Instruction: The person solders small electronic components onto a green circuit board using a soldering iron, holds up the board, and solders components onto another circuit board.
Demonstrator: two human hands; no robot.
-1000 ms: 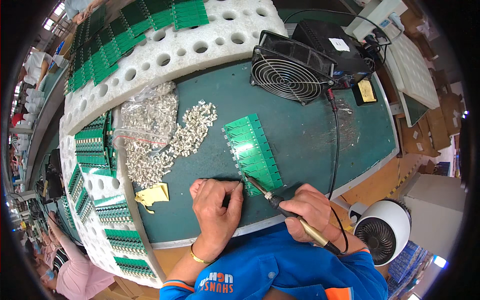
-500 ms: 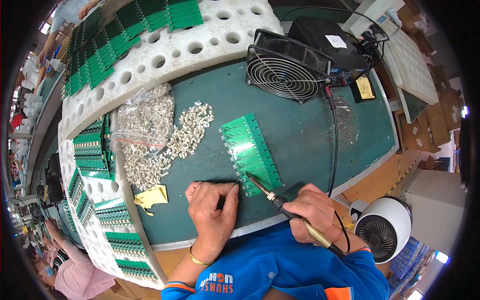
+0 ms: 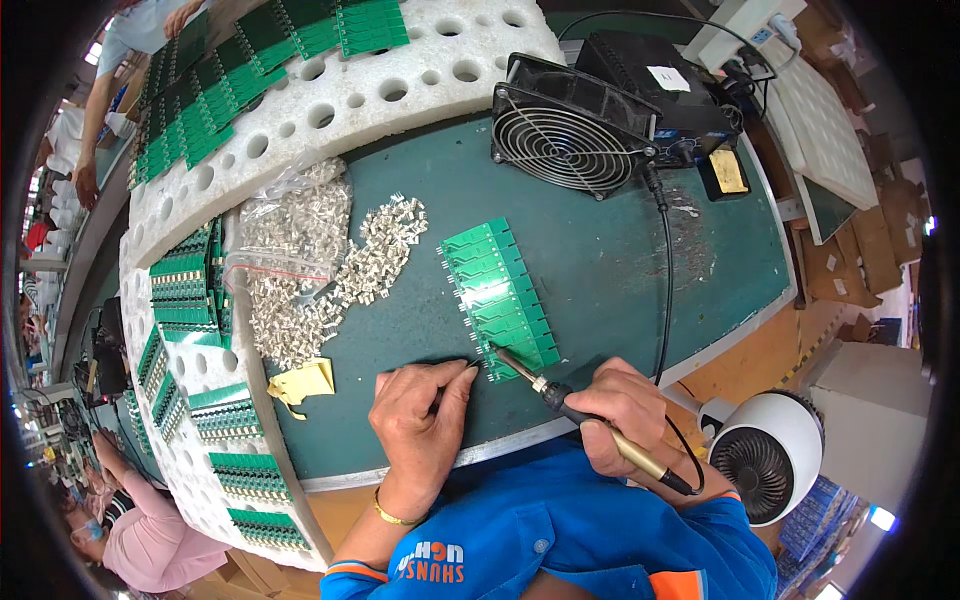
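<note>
My right hand [image 3: 622,412] is wrapped round the handle of a soldering iron [image 3: 562,400], its metal tip resting on the lower left part of a green circuit board panel [image 3: 500,290]. The panel lies flat on the green tabletop, with small silver connectors along its left edge. At the panel's lower left corner, my left hand [image 3: 422,415] rests on the table with thumb and forefinger pinched. Between those fingertips a thin piece of solder wire [image 3: 474,364] barely shows, pointing to the panel's edge. A pile of small silver connectors [image 3: 375,260] lies left of the panel.
A clear bag of connectors [image 3: 295,225] lies by the pile, above a yellow cloth [image 3: 303,380]. White foam blocks [image 3: 330,112] hold several board panels. A black fan [image 3: 570,140], soldering station [image 3: 645,85] and yellow sponge [image 3: 729,172] stand at the back right. A white fan [image 3: 765,455] is at right.
The view has shifted slightly. My hands and the iron's tip stay almost in place at the panel's lower left. At the far left, a co-worker's hand has come down beside the foam.
</note>
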